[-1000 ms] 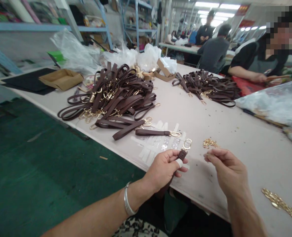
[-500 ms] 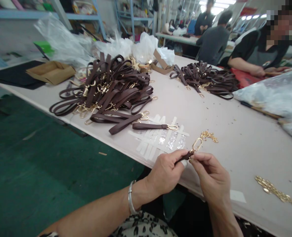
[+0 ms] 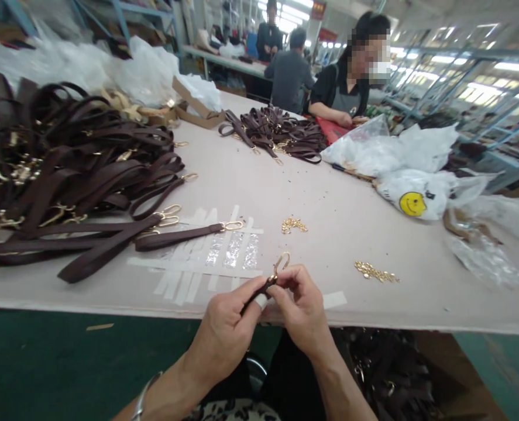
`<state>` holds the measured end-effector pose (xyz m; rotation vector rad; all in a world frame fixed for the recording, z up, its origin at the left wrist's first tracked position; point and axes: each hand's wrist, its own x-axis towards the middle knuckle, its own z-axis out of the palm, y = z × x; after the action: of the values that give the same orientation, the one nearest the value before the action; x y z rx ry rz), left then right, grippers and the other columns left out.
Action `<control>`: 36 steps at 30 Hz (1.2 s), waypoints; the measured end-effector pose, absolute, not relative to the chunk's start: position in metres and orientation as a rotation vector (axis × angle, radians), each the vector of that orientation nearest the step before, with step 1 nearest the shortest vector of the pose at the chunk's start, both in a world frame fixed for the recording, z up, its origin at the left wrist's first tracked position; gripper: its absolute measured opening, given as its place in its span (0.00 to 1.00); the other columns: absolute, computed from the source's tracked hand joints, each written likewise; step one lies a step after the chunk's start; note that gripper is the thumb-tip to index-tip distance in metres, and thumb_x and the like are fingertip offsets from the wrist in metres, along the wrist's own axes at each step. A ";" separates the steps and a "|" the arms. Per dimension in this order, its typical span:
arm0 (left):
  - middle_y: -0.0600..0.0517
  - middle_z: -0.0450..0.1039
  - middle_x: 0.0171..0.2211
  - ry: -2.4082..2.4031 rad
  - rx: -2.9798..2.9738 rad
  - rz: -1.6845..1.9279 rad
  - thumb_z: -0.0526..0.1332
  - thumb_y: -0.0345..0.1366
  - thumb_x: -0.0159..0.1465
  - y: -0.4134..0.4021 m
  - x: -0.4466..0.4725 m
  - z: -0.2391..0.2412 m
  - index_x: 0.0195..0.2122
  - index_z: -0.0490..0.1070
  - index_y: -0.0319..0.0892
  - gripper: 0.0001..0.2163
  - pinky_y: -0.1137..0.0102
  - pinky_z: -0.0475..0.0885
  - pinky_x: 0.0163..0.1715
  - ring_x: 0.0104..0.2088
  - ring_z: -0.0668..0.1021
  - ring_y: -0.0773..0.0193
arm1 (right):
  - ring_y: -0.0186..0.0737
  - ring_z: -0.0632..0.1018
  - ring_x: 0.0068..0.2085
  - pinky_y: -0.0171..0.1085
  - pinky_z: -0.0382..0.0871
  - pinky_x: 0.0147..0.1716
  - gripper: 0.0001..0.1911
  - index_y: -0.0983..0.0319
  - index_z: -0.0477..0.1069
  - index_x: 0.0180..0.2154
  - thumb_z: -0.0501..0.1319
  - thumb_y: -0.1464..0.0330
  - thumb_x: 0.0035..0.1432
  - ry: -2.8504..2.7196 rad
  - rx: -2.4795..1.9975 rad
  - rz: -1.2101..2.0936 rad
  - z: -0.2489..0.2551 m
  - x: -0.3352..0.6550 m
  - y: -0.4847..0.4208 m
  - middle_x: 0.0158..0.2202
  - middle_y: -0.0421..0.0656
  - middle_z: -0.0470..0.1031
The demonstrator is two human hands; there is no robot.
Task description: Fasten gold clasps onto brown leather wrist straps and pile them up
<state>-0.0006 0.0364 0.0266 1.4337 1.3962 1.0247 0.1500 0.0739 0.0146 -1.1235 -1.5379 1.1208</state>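
Observation:
My left hand [image 3: 228,321] is closed around a dark brown wrist strap [image 3: 258,292] above the table's near edge. From the strap's upper end sticks a gold oval clasp [image 3: 282,264]. My right hand [image 3: 303,310] pinches at that end, just below the clasp; what lies between its fingertips is hidden. Beyond my hands are small gold metal pieces [image 3: 294,225], with a second group of gold pieces [image 3: 375,272] farther right. A finished-looking strap [image 3: 184,237] lies left of them, across whitish tape strips [image 3: 193,275] stuck to the table.
A large heap of brown straps [image 3: 105,175] covers the left side; a smaller strap pile [image 3: 281,131] lies at the back. Plastic bags [image 3: 399,152] fill the right rear. A co-worker [image 3: 344,88] sits across the table. Below the right edge, a box [image 3: 452,374] holds dark straps.
The view has swung right, bringing more bags and the box below into sight. Both hands keep hold at the strap's end, and the clasp has tilted slightly.

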 end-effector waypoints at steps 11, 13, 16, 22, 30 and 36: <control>0.52 0.77 0.33 1.366 1.144 0.790 0.54 0.43 0.69 0.040 -0.007 0.032 0.54 0.77 0.46 0.18 0.68 0.68 0.34 0.32 0.73 0.61 | 0.48 0.77 0.43 0.48 0.72 0.45 0.16 0.62 0.73 0.49 0.54 0.63 0.65 -1.836 -1.811 0.013 -0.001 0.318 0.120 0.44 0.50 0.79; 0.53 0.78 0.34 1.340 1.085 0.803 0.56 0.41 0.67 0.040 -0.007 0.031 0.54 0.77 0.47 0.18 0.69 0.67 0.36 0.35 0.74 0.60 | 0.51 0.75 0.47 0.51 0.70 0.49 0.17 0.63 0.74 0.50 0.53 0.66 0.64 -1.910 -1.814 -0.021 -0.004 0.334 0.132 0.44 0.51 0.79; 0.52 0.79 0.40 1.234 0.982 0.849 0.62 0.37 0.63 0.040 -0.004 0.030 0.54 0.76 0.47 0.18 0.69 0.68 0.42 0.43 0.75 0.59 | 0.51 0.75 0.45 0.51 0.70 0.49 0.17 0.62 0.77 0.48 0.53 0.67 0.64 -2.016 -1.783 -0.061 -0.007 0.339 0.140 0.41 0.50 0.80; 0.52 0.78 0.37 1.062 0.732 0.874 0.68 0.34 0.58 0.040 -0.005 0.025 0.48 0.77 0.42 0.16 0.74 0.67 0.30 0.30 0.71 0.69 | 0.49 0.77 0.43 0.48 0.70 0.47 0.15 0.58 0.78 0.45 0.54 0.64 0.65 -2.131 -1.701 -0.114 -0.008 0.334 0.131 0.40 0.48 0.79; 0.53 0.75 0.31 1.051 0.677 0.956 0.70 0.33 0.57 0.039 -0.008 0.023 0.42 0.77 0.40 0.12 0.76 0.70 0.29 0.29 0.72 0.70 | 0.44 0.80 0.38 0.42 0.72 0.41 0.12 0.58 0.74 0.46 0.56 0.65 0.64 -2.133 -1.613 -0.223 0.000 0.336 0.114 0.40 0.42 0.80; 0.54 0.75 0.30 1.051 0.654 1.003 0.69 0.33 0.57 0.038 -0.006 0.024 0.40 0.77 0.39 0.10 0.76 0.70 0.30 0.28 0.73 0.71 | 0.47 0.79 0.41 0.43 0.72 0.42 0.13 0.63 0.73 0.45 0.52 0.67 0.68 -2.346 -1.475 -0.387 -0.006 0.329 0.115 0.41 0.47 0.80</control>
<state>-0.0062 0.0375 0.0242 0.6541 1.0508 1.0026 0.3289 0.1153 -0.0057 -1.4753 -2.3463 -0.3874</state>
